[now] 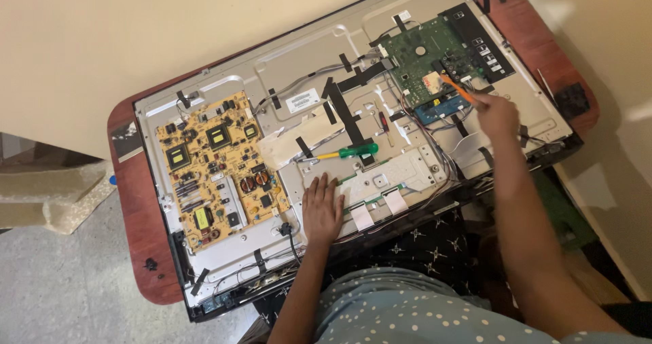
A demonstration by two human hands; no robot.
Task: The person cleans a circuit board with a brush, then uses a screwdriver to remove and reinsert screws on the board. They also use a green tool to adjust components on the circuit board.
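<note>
Head view: right hand (497,112) pinches an orange tool (454,88), tip on the green board (424,53) at the open TV back's (299,65) far right. Left hand (322,208) flat, fingers spread, empty, near the green screwdriver (350,152). Probing step, I'd say; next wants steady tip placement.

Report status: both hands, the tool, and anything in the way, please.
Left hand flat on panel. Right hand holds orange tool at green board. Green screwdriver lies between, clear.

The left hand (322,209) lies flat on the opened TV panel (299,69). The right hand (498,115) holds an orange tool (454,88) against the green board (424,59); a green screwdriver (350,152) lies between.
</note>
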